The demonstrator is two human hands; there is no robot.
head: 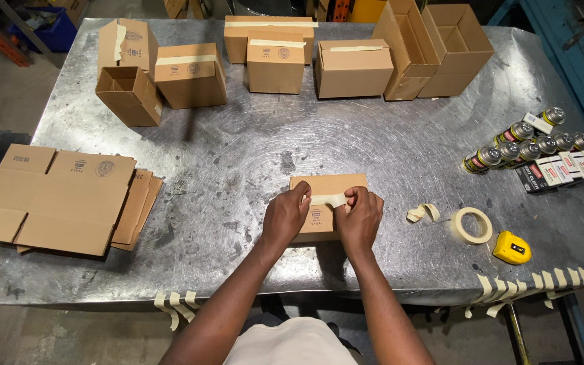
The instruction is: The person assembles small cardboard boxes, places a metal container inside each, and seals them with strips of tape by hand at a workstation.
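Note:
A small brown cardboard box [329,184] lies on the metal table [400,155] just in front of me. A strip of pale masking tape [327,200] runs across its top. My left hand [285,215] pinches the strip's left end with thumb and fingers. My right hand [359,217] grips the right end, fingers curled over the box's top edge. Both hands rest on the box and hide its near half.
Flat cardboard blanks [62,199] lie at the left. Taped and open boxes [275,61] stand along the far edge. To the right are a tape roll [472,225], a curled tape scrap [422,213], a yellow tape measure [512,247], cans and small cartons [542,152]. Tape strips [542,282] hang off the near edge.

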